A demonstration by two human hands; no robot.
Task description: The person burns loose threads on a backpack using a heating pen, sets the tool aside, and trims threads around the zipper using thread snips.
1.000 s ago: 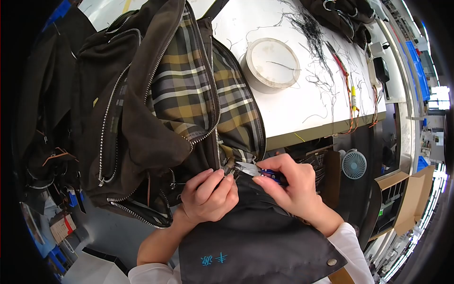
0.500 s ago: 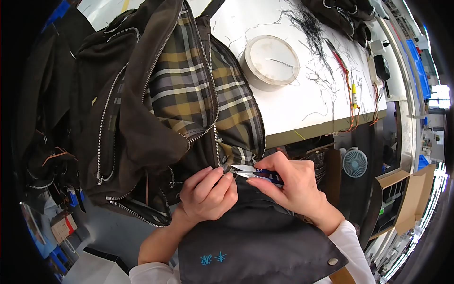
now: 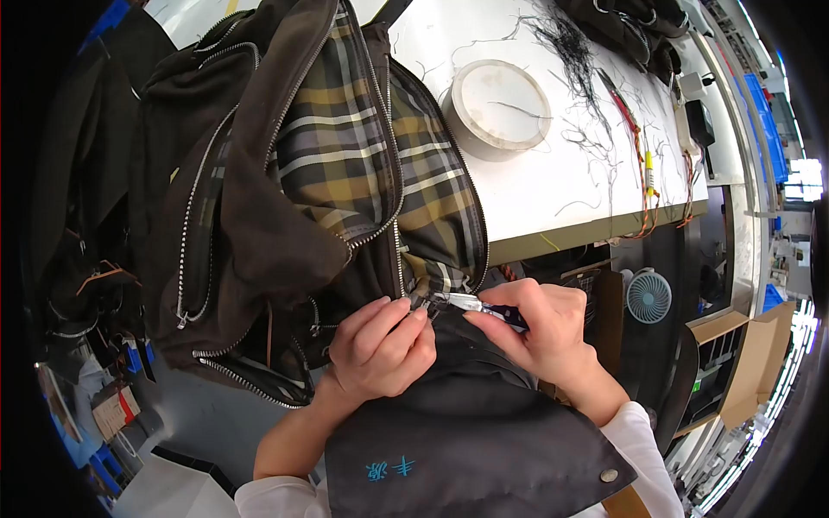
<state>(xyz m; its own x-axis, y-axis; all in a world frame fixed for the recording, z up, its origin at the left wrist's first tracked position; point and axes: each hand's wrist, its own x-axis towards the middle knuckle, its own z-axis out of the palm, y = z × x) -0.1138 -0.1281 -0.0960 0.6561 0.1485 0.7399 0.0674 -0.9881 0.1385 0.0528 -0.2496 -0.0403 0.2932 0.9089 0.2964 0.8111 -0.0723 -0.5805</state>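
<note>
A dark brown backpack (image 3: 281, 246) with plaid lining (image 3: 330, 138) and several metal zippers hangs unzipped at the table's edge. My left hand (image 3: 384, 350) is closed in a pinch at the lower end of its zipper edge; the exact bit between the fingertips is hidden. Thread snips (image 3: 465, 301) with silvery blades and a dark blue handle are gripped in my right hand (image 3: 546, 335), thumb below and fingers above. Their tips point left, right beside my left fingertips and the zipper end.
On the white table (image 3: 509, 203) stand a round lidded tub (image 3: 501, 108) and loose black threads (image 3: 566, 52). Red-handled tweezers (image 3: 623, 105) lie farther right. A small fan (image 3: 648, 300) and an open cardboard box (image 3: 756, 367) are at the right. A dark apron (image 3: 466, 457) covers my lap.
The snips have turned, and their blades, spread apart before, now look closer together. My right hand has shifted slightly right. My left hand stays nearly in place.
</note>
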